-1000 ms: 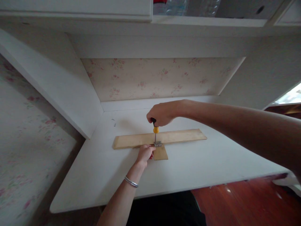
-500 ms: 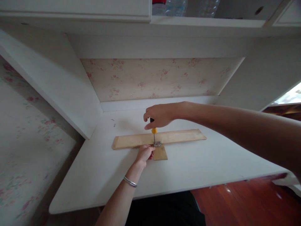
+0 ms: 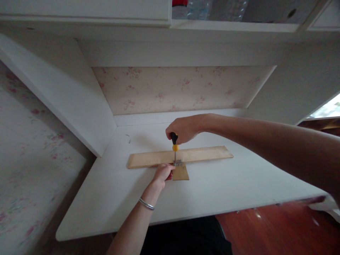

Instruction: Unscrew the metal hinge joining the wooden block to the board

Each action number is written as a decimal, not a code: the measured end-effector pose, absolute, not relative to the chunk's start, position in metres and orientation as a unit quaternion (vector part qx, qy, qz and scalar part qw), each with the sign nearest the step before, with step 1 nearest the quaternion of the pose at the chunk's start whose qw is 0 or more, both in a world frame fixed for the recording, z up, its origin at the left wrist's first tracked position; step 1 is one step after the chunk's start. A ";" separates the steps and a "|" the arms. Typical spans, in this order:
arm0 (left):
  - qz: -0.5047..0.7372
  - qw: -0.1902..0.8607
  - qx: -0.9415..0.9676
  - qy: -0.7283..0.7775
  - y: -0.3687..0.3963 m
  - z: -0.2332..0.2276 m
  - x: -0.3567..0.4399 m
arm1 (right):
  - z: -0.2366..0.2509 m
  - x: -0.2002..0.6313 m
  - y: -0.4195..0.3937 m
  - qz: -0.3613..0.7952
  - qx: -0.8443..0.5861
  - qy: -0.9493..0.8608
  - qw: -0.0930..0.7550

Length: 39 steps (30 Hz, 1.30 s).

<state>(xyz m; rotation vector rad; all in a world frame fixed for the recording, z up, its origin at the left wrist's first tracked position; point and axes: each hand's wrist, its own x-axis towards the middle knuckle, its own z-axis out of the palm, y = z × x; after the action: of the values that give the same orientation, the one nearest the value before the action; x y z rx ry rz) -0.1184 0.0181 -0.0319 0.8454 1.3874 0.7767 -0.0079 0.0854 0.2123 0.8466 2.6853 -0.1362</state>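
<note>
My right hand point(image 3: 184, 129) is wrapped round the black and yellow handle of a screwdriver point(image 3: 175, 147). Its shaft points straight down, the tip on a small metal hinge point(image 3: 178, 162). That hinge lies where a long wooden board point(image 3: 204, 154) meets a short wooden piece point(image 3: 181, 172). My left hand point(image 3: 162, 173) is closed, thumb and fingertips pressed together at the hinge's left side, close to the screwdriver tip. What they pinch is hidden. A red object point(image 3: 169, 176), only partly visible, shows under the left palm beside the short piece.
Two small screws point(image 3: 128, 138) lie on the white desk point(image 3: 212, 191), back left. A white side panel point(image 3: 87, 117) rises at the left. Overhead, a shelf point(image 3: 233, 25) holds clear plastic bottles point(image 3: 198, 10). The desk's front edge is close to my body.
My right fingers, loosened round the screwdriver handle before, have closed on it, and the hand has turned slightly. The left hand and the boards stay in place.
</note>
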 end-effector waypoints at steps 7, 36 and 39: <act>0.332 0.633 0.355 0.602 0.019 -0.030 -0.119 | 0.209 -0.011 0.087 -0.055 0.379 0.905 0.183; 0.338 0.679 0.323 0.566 0.022 -0.038 -0.118 | 0.200 -0.009 0.091 -0.035 0.309 0.941 0.130; 0.340 0.678 0.314 0.571 0.021 -0.037 -0.115 | 0.201 -0.012 0.091 -0.027 0.373 0.915 0.153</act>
<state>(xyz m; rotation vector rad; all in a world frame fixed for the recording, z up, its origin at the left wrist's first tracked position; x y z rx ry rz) -0.1152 0.0214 -0.0369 0.7066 1.2825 0.7651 -0.0124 0.0908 0.2009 1.0697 2.6247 -0.0769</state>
